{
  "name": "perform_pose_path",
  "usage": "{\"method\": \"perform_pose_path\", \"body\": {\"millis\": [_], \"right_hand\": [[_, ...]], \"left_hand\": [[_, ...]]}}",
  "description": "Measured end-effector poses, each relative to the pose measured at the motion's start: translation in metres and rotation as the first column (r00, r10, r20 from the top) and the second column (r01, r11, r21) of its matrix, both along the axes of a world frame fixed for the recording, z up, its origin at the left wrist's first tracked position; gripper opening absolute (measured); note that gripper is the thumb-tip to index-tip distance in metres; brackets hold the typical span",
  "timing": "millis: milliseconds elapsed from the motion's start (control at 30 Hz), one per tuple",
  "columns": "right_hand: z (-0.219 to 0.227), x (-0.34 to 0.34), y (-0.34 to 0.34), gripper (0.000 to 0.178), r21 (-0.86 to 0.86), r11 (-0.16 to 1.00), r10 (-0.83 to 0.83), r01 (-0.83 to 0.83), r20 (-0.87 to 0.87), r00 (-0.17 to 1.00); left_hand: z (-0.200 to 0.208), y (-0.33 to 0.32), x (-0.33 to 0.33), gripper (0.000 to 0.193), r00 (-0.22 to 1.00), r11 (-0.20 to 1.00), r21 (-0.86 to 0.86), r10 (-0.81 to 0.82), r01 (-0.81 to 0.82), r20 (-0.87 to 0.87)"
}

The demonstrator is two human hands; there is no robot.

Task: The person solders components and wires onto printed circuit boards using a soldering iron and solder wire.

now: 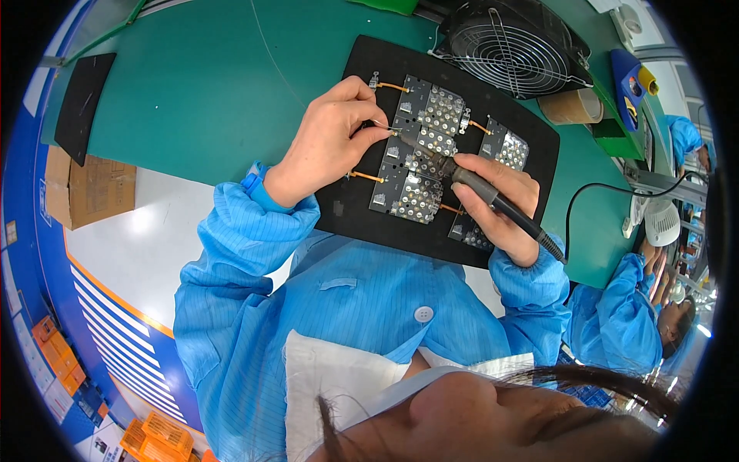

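Left hand (327,142): fingertips pinched on a thin solder wire (379,124) at the joint. Right hand (500,208): fingers wrapped around a dark cylindrical soldering iron (469,185), long axis diagonal, tip pointing up-left onto the studded circuit boards (419,158). Boards lie on a matte black mat (539,154) over a green bench (231,85); round wire-grilled fan (512,46) behind.

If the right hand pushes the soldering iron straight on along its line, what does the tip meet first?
Probably the left hand's fingertips, pinched right at the tip over the LED circuit boards; the right hand aims the soldering iron there. Depth is unclear.
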State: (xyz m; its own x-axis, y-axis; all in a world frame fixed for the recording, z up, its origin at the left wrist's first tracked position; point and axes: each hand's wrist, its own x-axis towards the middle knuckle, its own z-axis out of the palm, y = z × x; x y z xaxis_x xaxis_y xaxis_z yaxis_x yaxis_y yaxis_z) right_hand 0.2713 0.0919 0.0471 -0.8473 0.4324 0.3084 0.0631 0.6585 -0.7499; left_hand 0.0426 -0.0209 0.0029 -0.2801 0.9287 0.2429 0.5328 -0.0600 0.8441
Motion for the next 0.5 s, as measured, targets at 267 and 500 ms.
{"method": "perform_pose_path", "body": {"millis": [267,500], "right_hand": [[-0.0006,0.0000,-0.0006,0.032,-0.006,1.000,-0.015,0.015,-0.001,1.000],[0.0013,0.0013,-0.0002,0.032,-0.016,1.000,0.000,0.001,0.025,1.000]], "left_hand": [[-0.0005,0.0001,0.0001,0.010,1.000,1.000,0.002,0.002,-0.002,-0.003],[-0.0009,0.0000,0.0003,0.010,1.000,1.000,0.015,0.005,-0.005,0.002]]}}
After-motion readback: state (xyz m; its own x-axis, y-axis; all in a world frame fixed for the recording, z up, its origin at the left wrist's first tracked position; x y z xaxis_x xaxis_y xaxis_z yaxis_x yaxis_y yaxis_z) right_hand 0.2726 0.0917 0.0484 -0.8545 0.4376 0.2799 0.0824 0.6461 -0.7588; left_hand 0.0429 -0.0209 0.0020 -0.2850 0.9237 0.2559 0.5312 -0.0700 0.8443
